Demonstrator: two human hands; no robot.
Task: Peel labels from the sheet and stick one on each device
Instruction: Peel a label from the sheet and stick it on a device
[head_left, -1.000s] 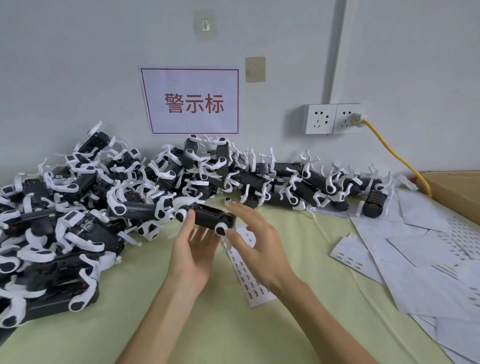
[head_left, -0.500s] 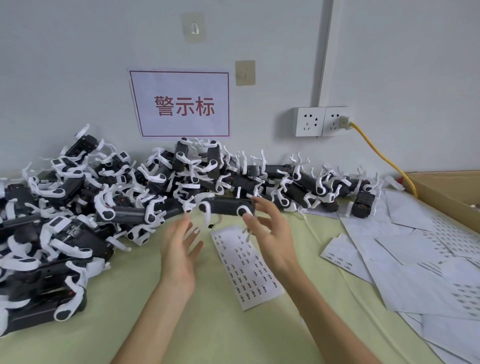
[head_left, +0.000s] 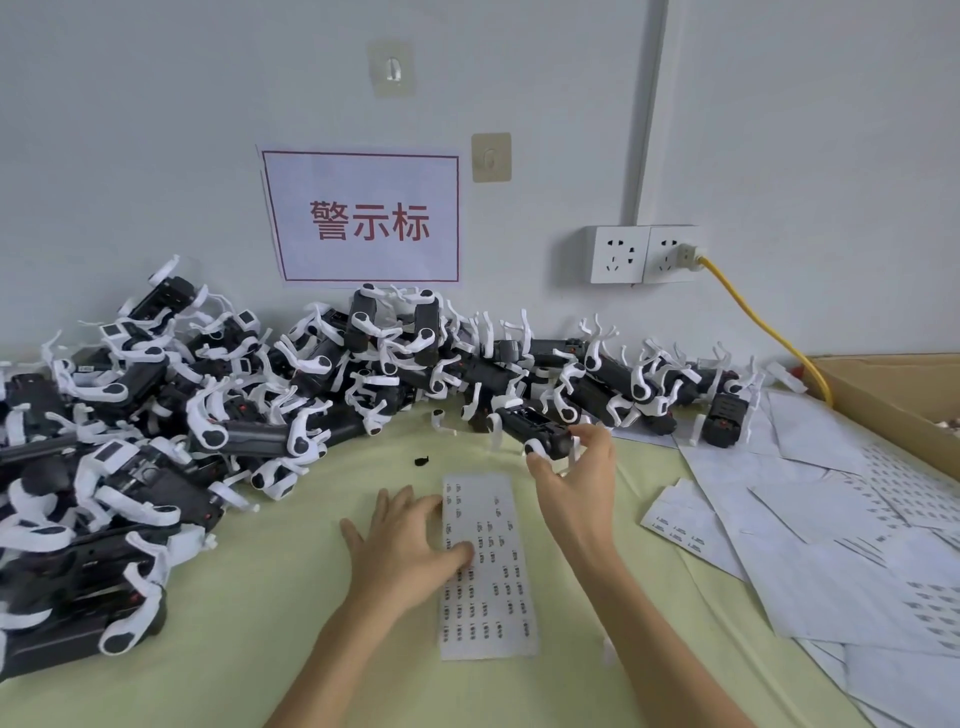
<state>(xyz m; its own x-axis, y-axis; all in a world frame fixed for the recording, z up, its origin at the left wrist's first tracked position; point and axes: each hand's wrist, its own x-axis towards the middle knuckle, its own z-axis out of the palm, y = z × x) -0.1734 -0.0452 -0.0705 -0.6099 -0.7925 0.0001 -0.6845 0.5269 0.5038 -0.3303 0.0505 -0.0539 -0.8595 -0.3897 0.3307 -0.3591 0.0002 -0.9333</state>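
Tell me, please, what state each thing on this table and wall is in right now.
Label sheet: flat on the table, partly peeled, gaps among its labels.
Left hand: fingers straight, pressing the sheet's left edge.
Right hand: gripping one end of a device.
Device: held at the front of the pile.
Pile of devices: heaped against the wall.
Yellow cable: plugged into the right socket.
Left socket: unused.

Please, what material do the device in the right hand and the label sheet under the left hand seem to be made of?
Device: probably moulded plastic, with a matte black body and smooth white clips, held by the right hand.
Label sheet: looks like thin paper, flat and white with small printed labels in rows; the left hand rests on its edge. Whether its backing is glossy cannot be told.
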